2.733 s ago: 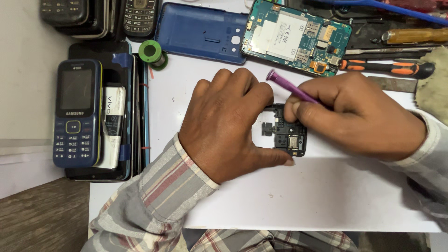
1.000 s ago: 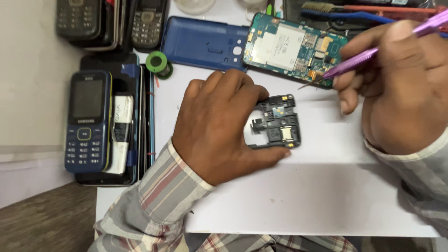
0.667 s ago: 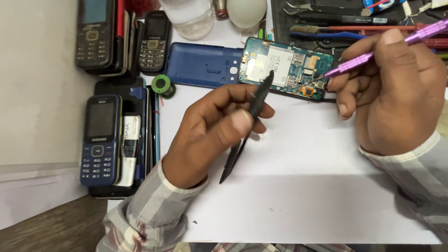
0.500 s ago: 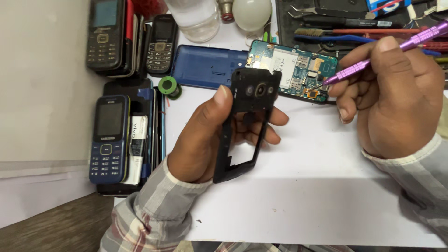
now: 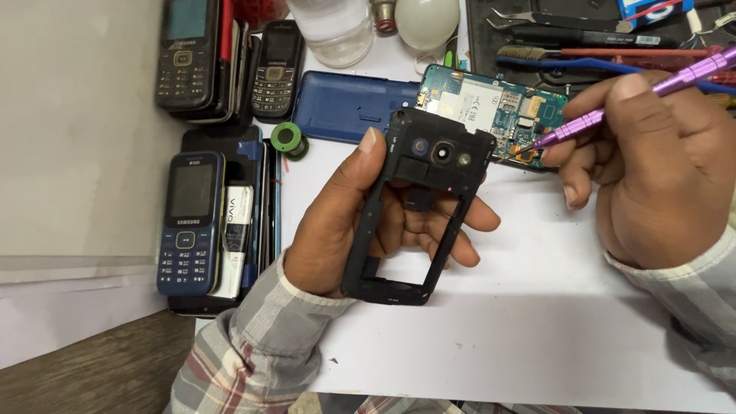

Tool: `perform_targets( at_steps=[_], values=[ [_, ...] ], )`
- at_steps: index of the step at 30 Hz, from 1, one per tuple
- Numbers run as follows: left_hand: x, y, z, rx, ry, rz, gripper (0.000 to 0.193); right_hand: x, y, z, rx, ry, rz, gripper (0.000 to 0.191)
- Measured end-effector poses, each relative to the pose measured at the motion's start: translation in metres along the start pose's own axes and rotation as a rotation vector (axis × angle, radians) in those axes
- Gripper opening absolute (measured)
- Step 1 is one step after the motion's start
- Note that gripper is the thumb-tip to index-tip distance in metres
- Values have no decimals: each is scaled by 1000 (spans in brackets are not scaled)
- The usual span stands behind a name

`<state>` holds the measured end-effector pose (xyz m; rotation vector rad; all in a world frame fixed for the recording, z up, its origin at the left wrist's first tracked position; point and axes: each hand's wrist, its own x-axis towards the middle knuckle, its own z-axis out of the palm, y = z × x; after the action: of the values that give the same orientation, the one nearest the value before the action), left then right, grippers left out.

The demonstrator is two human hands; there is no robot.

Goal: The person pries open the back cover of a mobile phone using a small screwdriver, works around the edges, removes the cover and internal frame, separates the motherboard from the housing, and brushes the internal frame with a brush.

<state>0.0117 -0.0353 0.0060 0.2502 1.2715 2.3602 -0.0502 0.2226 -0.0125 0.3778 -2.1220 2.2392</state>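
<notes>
My left hand [image 5: 360, 222] clasps the black phone frame [image 5: 418, 207] upright over the tabletop [image 5: 537, 322] (raised higher than a moment ago). My right hand [image 5: 659, 169] pinches the purple screwdriver [image 5: 613, 107], tip on the far circuit board [image 5: 491, 107].

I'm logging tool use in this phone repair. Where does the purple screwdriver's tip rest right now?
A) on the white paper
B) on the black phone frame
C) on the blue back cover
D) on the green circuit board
D: the right hand holds the purple screwdriver, its tip on the green circuit board; the left hand holds the black phone frame apart.
</notes>
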Motion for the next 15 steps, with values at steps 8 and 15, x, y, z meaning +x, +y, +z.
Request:
perform_targets(
  at_steps=[8, 15],
  values=[
    [-1, -1, -1, 32, 25, -34, 76, -4, -1, 1, -9, -19, -66, 11],
    [5, -11, 1, 489, 247, 130, 50, -7, -12, 7, -69, -88, -135, 18]
  ],
)
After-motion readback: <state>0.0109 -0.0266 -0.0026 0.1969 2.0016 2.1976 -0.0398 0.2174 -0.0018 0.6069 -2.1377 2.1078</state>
